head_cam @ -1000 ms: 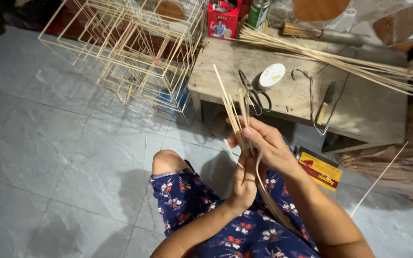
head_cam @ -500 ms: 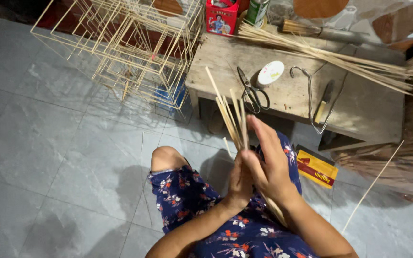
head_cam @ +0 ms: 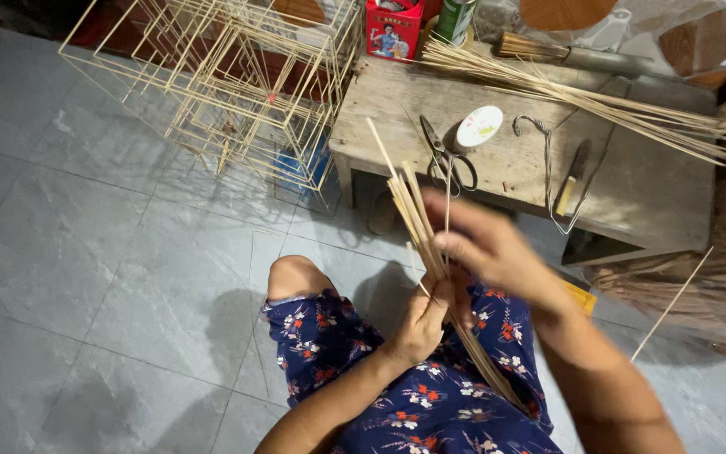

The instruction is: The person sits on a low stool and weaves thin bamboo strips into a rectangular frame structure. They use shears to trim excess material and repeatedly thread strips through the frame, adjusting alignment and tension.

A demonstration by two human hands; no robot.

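Bamboo strips (head_cam: 418, 223) — thin, flat, pale and straight — fan upward from my lap, their lower ends running down over my flowered shorts (head_cam: 430, 395). My left hand (head_cam: 426, 315) is clenched around the bundle near its middle. My right hand (head_cam: 489, 248) sits just above it, fingertips pinched on the strips, though it blurs and I cannot tell how many it grips. The strips' middle is hidden behind both hands. Beyond stands a rough wooden bench (head_cam: 632, 193) bearing scissors (head_cam: 447, 155), a white round lid (head_cam: 478, 128) and loose sticks (head_cam: 598, 101) — beside it a stick-frame cage (head_cam: 237, 84), cut off at the top. Since half a second ago, my right hand has slid from covering the left to higher up.
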